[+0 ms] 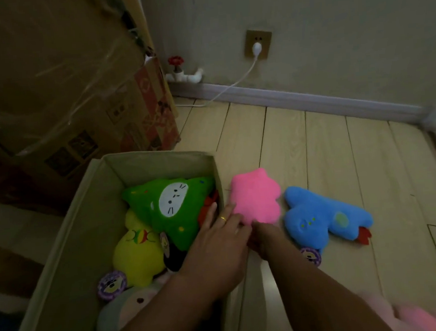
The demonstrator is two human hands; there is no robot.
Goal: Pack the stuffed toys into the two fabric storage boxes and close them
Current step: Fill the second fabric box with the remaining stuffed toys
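Right now I see both hands meeting at the near edge of the pink stuffed toy [255,198], which lies on the wooden floor [341,155] just beside the fabric storage box [69,242]. My left hand [217,241], a ring on one finger, reaches across the box's right wall with straight fingers touching the toy. My right hand [263,237] has its fingers tucked under the toy; I cannot tell how tightly they pinch. Inside the open box lie a green toy [173,205] and a yellow toy [137,252]. A blue toy [320,217] rests on the floor just right of the pink one.
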